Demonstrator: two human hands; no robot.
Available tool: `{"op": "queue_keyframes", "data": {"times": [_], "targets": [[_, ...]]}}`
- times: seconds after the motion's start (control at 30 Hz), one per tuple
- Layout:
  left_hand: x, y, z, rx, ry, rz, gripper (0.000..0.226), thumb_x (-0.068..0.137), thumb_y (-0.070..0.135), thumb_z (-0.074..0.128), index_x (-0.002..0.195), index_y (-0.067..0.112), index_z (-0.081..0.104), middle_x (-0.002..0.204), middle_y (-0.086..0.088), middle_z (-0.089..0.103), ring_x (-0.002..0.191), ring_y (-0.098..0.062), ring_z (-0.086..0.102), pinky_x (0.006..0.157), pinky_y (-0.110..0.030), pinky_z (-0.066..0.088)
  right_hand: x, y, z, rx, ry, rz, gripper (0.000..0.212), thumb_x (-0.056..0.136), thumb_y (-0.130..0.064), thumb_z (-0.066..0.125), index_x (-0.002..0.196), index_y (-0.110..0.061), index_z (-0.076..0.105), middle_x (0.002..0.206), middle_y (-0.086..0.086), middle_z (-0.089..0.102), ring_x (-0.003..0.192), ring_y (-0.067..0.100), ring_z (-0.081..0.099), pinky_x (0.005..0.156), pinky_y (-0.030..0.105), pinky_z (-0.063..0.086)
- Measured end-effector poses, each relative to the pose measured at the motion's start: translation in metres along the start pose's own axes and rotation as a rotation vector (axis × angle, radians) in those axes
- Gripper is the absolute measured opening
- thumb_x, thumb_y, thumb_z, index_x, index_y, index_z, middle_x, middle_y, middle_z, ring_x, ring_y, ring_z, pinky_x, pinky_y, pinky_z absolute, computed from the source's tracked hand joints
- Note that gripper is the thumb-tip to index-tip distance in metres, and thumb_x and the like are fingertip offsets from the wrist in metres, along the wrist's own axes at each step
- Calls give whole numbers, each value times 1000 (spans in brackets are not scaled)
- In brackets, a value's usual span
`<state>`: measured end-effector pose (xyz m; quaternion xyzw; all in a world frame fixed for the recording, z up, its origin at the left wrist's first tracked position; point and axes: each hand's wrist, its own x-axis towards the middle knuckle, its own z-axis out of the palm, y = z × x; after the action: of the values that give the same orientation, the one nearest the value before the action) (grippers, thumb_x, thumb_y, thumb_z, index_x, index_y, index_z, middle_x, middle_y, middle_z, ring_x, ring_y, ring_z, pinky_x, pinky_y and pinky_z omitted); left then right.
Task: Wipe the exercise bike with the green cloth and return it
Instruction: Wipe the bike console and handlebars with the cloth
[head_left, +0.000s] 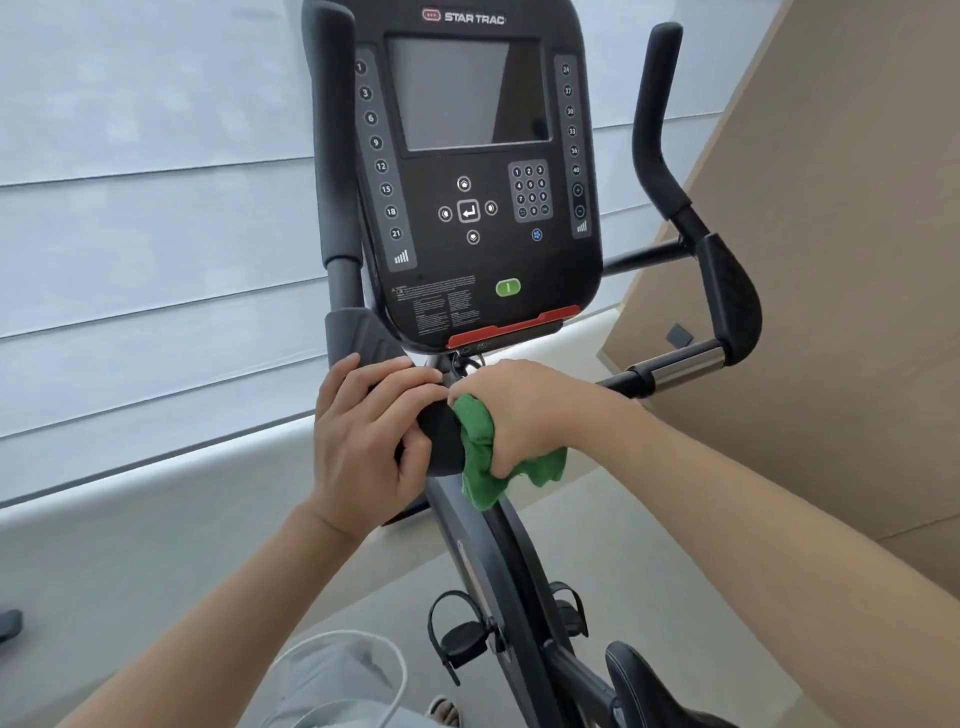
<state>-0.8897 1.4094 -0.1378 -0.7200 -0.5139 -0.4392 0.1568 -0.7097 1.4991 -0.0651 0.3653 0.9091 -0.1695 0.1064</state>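
The right hand (524, 410) holds the green cloth (485, 457); its fingers are curled around the cloth, which is bunched, and press it against the black center part of the exercise bike (519, 545), just under the console (478, 171). A loose end of the cloth hangs below these fingers, over the slanted frame. The left hand (363, 436) grips the same black part from the other side, fingers (395, 379) wrapped over the top, thumb in front. The fingertips of both hands are almost touching. Above the fingers are a red strip and a green button (507, 287) on the console. A cable behind the fingers is partly hidden. The right handlebar (727, 296) is well apart, the pedals (462, 636) and the seat (649, 686) far below.
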Motion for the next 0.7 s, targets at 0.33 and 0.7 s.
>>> {"op": "queue_keyframes", "data": {"times": [0.33,0.7], "targets": [[-2,-6,0,-37,-10,21,35,91,13,50,109,12,80,120,0,76,117,-29,67,112,-57,39,-56,81,48,-125,746,96,38,78,-19,77,114,-16,68,88,1,67,73,25,63,69,44,57],[-5,-14,-8,-89,-118,94,34,94,16,53,119,14,76,129,0,72,121,-30,63,113,-53,38,-26,-35,81,-140,815,145,29,84,-22,66,113,-17,66,95,3,63,87,25,57,84,40,47]]}}
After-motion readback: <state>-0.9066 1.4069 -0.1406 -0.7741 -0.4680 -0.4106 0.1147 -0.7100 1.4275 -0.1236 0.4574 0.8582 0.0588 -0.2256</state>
